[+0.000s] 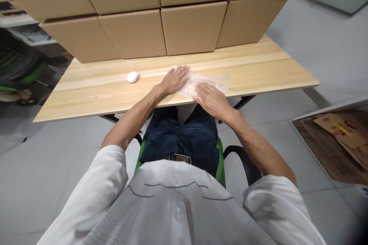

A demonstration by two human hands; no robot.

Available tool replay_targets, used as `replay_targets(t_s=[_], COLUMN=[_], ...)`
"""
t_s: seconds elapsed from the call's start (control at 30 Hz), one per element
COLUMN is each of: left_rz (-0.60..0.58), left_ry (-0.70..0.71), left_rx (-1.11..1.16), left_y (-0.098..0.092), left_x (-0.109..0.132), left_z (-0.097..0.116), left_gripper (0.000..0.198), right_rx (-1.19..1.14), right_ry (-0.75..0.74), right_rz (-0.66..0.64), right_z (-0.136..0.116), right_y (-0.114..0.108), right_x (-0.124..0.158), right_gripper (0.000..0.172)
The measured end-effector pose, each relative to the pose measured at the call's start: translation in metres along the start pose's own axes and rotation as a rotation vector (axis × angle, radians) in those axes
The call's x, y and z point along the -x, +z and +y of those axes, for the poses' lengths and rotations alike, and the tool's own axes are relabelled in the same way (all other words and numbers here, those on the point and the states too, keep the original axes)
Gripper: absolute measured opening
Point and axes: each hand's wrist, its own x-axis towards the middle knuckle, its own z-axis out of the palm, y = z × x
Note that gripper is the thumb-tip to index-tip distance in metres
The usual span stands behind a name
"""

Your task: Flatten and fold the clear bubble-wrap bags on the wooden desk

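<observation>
A sheet of clear plastic wrap, perhaps bubble wrap [188,89], lies flat on the wooden table [258,69] near its front edge. My left hand [174,79] rests flat on the left end of the sheet, fingers stretched out towards the far side. On the sheet's middle and near edge lies my right hand [211,98], palm down with its fingers extended to the left. Both hands are open, and their palms hide part of the plastic. To the left of my left hand sits a small white rounded case [132,77].
Stacked cardboard boxes [135,34] stand in two rows along the table's far side. I sit on a green chair [220,164] with black armrests. Flattened cardboard [339,134] lies in a holder at the lower right. Another chair [31,69] stands at the left.
</observation>
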Motion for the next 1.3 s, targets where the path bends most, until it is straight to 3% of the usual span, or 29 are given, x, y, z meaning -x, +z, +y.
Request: replay_targets(t_s=[0.23, 0.37, 0.57, 0.87, 1.3], left_rz=[0.027, 0.015, 0.016, 0.031, 0.019], left_ry=[0.003, -0.010, -0.030, -0.023, -0.046], left_rx=[0.001, -0.012, -0.035, -0.041, -0.047], left_y=[0.006, 0.005, 0.005, 0.009, 0.003], left_x=[-0.004, -0.005, -0.008, -0.011, -0.010], left_z=[-0.009, -0.006, -0.004, -0.008, 0.000], left_gripper=[0.087, 0.085, 0.082, 0.085, 0.087], right_rx=[-0.043, -0.062, -0.013, 0.032, 0.036], right_ry=[-0.026, -0.037, 0.096, 0.206, 0.292], right_rz=[-0.216, -0.276, -0.299, -0.209, -0.061], right_z=[-0.004, -0.002, -0.008, -0.004, 0.036], right_y=[0.000, -0.005, -0.004, -0.004, 0.000], right_x=[-0.049, -0.068, -0.081, -0.063, -0.015], right_gripper=[0.083, 0.076, 0.080, 0.081, 0.098])
